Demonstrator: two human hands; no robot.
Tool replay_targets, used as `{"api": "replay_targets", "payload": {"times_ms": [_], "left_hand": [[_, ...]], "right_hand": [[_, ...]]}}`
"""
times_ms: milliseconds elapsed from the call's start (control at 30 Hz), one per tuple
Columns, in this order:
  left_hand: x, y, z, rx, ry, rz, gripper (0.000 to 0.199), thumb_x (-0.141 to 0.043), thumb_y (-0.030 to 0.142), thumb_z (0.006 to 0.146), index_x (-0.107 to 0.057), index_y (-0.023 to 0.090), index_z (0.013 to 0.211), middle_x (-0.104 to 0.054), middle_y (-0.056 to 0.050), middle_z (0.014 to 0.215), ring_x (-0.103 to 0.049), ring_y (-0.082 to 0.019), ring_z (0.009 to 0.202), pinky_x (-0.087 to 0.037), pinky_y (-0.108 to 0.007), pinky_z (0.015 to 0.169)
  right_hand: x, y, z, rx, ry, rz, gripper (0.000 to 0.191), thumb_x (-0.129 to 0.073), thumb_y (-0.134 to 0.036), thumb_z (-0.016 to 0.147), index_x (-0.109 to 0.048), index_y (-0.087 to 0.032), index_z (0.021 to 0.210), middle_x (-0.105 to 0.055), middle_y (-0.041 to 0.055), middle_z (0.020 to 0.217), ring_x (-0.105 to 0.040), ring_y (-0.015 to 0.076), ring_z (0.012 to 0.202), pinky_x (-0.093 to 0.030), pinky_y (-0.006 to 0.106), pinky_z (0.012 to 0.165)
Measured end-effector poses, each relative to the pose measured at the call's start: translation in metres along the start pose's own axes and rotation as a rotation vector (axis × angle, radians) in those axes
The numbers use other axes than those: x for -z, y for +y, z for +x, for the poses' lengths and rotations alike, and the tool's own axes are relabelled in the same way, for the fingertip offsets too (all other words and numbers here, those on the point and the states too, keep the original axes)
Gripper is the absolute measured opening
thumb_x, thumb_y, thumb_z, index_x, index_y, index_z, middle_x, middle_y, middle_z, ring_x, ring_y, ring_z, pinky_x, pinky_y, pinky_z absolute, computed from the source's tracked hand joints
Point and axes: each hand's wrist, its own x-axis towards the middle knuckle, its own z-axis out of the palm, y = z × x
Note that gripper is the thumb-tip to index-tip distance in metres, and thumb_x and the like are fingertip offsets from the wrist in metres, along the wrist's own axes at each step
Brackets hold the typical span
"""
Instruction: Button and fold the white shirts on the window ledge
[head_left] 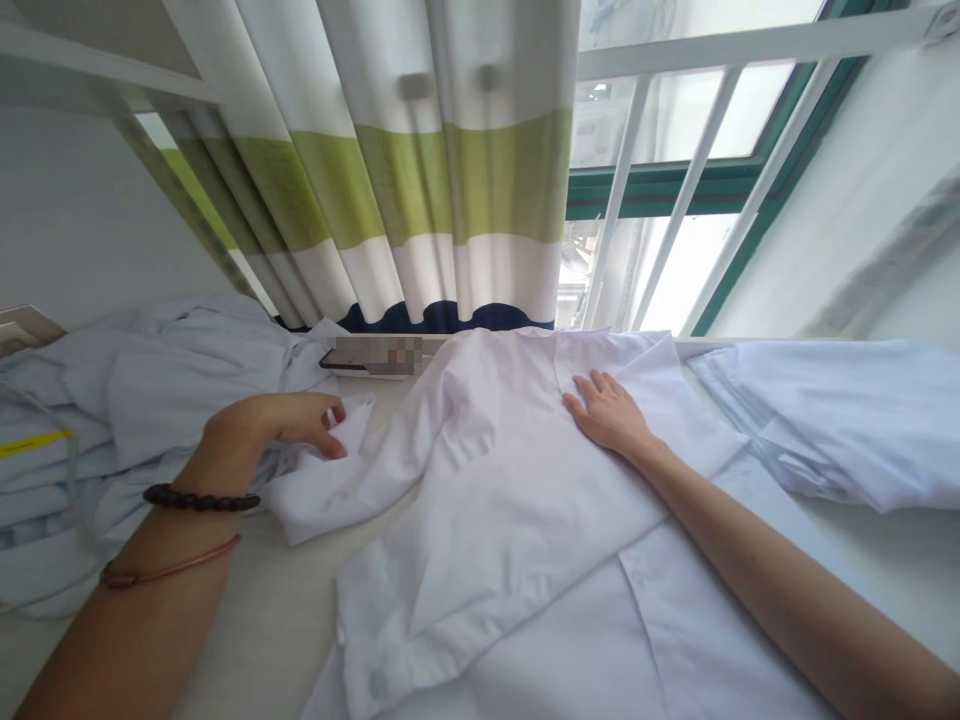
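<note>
A white long-sleeved garment (pixel 517 500), like a coat, lies spread in front of me with part of it folded over. My right hand (pixel 609 412) rests flat on its upper part, fingers stretched out. One sleeve (pixel 337 490) reaches to the left, its end turned up and bent. Just by that sleeve end is my left hand (pixel 304 422), its thumb and fingers curved and apart, with no cloth visibly gripped between them. Around my left wrist are a dark beaded bracelet (pixel 201 498) and a thin reddish band.
Piled white clothes (pixel 187 360) with a yellow strip lie at the left. Folded white cloth (pixel 847 420) lies at the right. A phone-like object (pixel 371 357), partly blurred out, is at the back edge. Behind stand a striped curtain (pixel 420 190) and a white railing (pixel 675 190) before a window.
</note>
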Motion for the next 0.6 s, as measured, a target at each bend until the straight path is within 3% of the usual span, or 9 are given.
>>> {"api": "replay_targets", "payload": {"times_ms": [133, 233, 333, 467, 600], "left_hand": [[0.002, 0.01, -0.003, -0.046, -0.129, 0.035, 0.034, -0.065, 0.031, 0.059, -0.058, 0.016, 0.089, -0.064, 0.002, 0.075, -0.06, -0.018, 0.069, -0.044, -0.023, 0.063], [0.01, 0.013, -0.006, -0.138, -0.049, 0.072, 0.02, -0.059, 0.029, 0.067, -0.057, 0.017, 0.084, -0.064, 0.0, 0.08, -0.057, -0.017, 0.074, -0.042, -0.022, 0.067], [0.026, 0.01, -0.014, -0.193, 0.268, 0.099, 0.025, -0.052, 0.04, 0.081, -0.058, 0.019, 0.094, -0.065, 0.0, 0.085, -0.057, -0.017, 0.076, -0.041, -0.025, 0.07], [0.043, 0.007, -0.028, -0.087, 0.72, 0.161, 0.019, -0.053, 0.036, 0.079, -0.056, 0.02, 0.087, -0.064, -0.002, 0.085, -0.057, -0.019, 0.074, -0.044, -0.028, 0.071], [0.041, 0.017, -0.039, -0.21, 1.027, -0.208, 0.012, -0.05, 0.03, 0.078, -0.05, 0.019, 0.078, -0.064, -0.004, 0.118, -0.06, -0.018, 0.094, -0.047, -0.026, 0.081]], "right_hand": [[0.002, 0.001, 0.002, 0.009, 0.011, -0.008, 0.059, -0.026, -0.049, 0.097, -0.04, -0.016, 0.143, -0.031, 0.0164, 0.153, -0.026, 0.0295, 0.142, -0.022, 0.04, 0.113], [0.001, 0.001, 0.002, 0.017, 0.018, -0.01, 0.058, -0.026, -0.048, 0.097, -0.041, -0.016, 0.143, -0.032, 0.0165, 0.152, -0.027, 0.0296, 0.141, -0.023, 0.04, 0.113], [0.0, 0.002, 0.001, 0.033, 0.03, -0.006, 0.058, -0.026, -0.048, 0.097, -0.042, -0.015, 0.142, -0.034, 0.0168, 0.151, -0.029, 0.0304, 0.14, -0.023, 0.04, 0.113], [-0.001, 0.003, 0.002, 0.035, 0.042, -0.003, 0.058, -0.026, -0.048, 0.097, -0.043, -0.015, 0.141, -0.034, 0.0167, 0.151, -0.03, 0.0316, 0.139, -0.025, 0.041, 0.112], [-0.001, 0.003, 0.002, 0.032, 0.042, 0.0, 0.058, -0.026, -0.048, 0.096, -0.043, -0.015, 0.141, -0.034, 0.0162, 0.151, -0.03, 0.0313, 0.14, -0.025, 0.041, 0.112]]}}
